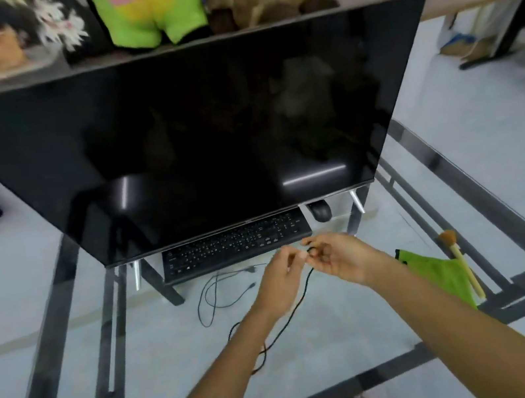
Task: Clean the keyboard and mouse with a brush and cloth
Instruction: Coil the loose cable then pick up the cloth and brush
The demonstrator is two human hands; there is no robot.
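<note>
Above keyboard, overhanging dark monitor

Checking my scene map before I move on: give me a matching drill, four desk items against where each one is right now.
Items:
1. keyboard
2. mouse
3. brush
4. black cable

Places:
A. lying on the green cloth, far right of the glass table
B. pinched between left hand and right hand
C. under the monitor's lower edge, centre
D. beside the monitor's right foot

Pairs: 1-C, 2-D, 3-A, 4-B
</note>
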